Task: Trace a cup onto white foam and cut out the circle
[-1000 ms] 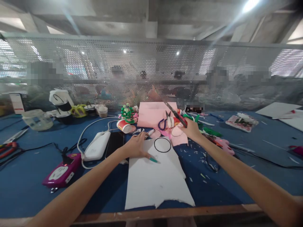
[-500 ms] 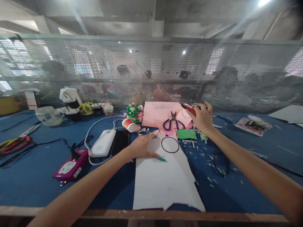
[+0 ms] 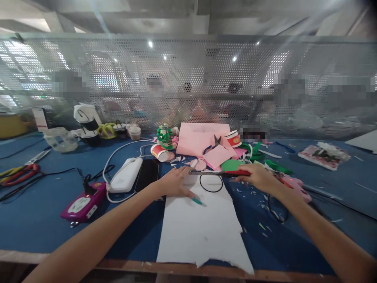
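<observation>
My left hand [image 3: 176,182] lies flat on a white sheet [image 3: 203,232], thumb stretched out with a teal nail. In my right hand [image 3: 257,179] is a red-handled tool [image 3: 235,173] with a long thin grey end, held sideways over the sheet's far edge. That end reaches the fingertips of my left hand; whether it is scissors edge-on or a knife I cannot tell. Just below it on the sheet is a black circle [image 3: 211,191]. Dark-handled scissors [image 3: 217,140] lie behind, partly covered by a pink paper piece [image 3: 218,156]. Green paper [image 3: 231,165] is beside it.
To the left are a purple power adapter [image 3: 84,204], white power bank [image 3: 125,175], phone [image 3: 146,175] and cables. A red cup [image 3: 160,153] and green ribbon decoration [image 3: 165,135] stand behind. On the right lies a pink glue gun [image 3: 294,188] among scraps. A perforated metal screen [image 3: 188,106] borders the table.
My right hand has come back from the pink papers, bringing the red-handled tool over the white sheet. The pink piece now partly covers the scissors. My left hand stays on the sheet.
</observation>
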`<state>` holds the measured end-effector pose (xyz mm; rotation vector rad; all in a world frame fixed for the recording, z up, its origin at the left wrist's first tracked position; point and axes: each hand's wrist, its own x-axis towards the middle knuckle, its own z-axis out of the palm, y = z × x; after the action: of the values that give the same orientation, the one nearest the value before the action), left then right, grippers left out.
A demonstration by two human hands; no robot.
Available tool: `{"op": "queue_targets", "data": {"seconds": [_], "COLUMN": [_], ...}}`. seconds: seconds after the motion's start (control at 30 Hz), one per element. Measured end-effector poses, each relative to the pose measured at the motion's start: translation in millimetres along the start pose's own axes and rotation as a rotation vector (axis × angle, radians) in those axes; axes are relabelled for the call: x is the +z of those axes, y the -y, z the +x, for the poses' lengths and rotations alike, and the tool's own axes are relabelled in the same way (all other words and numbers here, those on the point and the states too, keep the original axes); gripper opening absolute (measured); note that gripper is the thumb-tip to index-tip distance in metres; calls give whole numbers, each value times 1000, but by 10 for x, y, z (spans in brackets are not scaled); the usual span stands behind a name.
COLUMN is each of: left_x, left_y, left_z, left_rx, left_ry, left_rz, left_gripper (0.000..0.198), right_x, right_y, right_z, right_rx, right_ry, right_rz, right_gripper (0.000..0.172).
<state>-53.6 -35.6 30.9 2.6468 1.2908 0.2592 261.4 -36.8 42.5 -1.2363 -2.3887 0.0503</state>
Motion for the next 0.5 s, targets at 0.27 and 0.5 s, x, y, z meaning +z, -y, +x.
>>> {"op": "queue_targets", "data": {"seconds": [0.27,0.5], "left_x": [26,32], "left_y": [60,122], "left_z": [11,32], "left_rx": [71,134], "left_ry": [27,81], "left_rz": [17,72], "left_gripper": [92,105], "right_x": [-317,-472], "right_y": [-40,215], "right_z": [-45,-251], "right_rx": [218,103], "right_ry": [31,362], "right_rz": [306,151], "right_gripper": [41,40]}}
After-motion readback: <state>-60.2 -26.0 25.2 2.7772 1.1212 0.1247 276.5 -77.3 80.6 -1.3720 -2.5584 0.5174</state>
